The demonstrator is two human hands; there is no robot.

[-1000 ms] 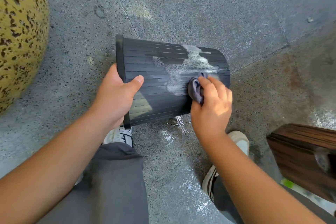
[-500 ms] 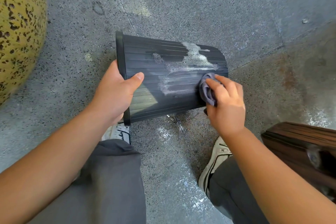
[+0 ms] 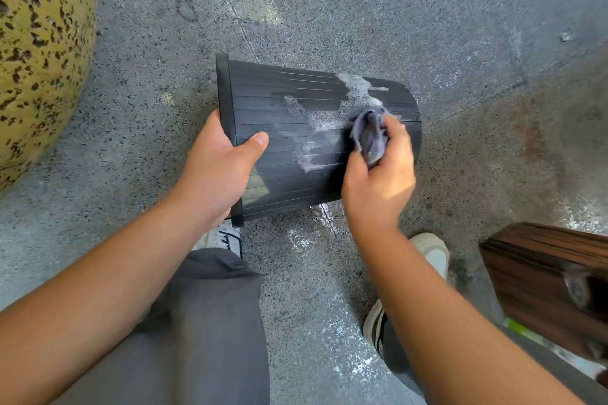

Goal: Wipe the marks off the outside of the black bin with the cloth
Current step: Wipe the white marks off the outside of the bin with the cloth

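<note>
A black ribbed bin [image 3: 263, 102] lies on its side on the grey stone floor, its rim to the left and its base to the right. White foamy marks [image 3: 316, 141] streak its upper side. My left hand [image 3: 217, 171] grips the rim, thumb lying across the ribs. My right hand [image 3: 381, 177] holds a bunched grey cloth [image 3: 370, 133] and presses it against the bin near its base end, at the right edge of the foam.
A large yellow speckled stone ball [image 3: 36, 49] stands at the left. A dark wooden box [image 3: 539, 276] sits at the lower right. My grey trouser legs and white shoes [image 3: 220, 238] are just below the bin. Wet white smears [image 3: 332, 332] mark the floor.
My right hand has slid the cloth from the bin's lower middle out toward the base, then back up onto the foam. The lower foam patch has thinned. My left hand keeps its grip.
</note>
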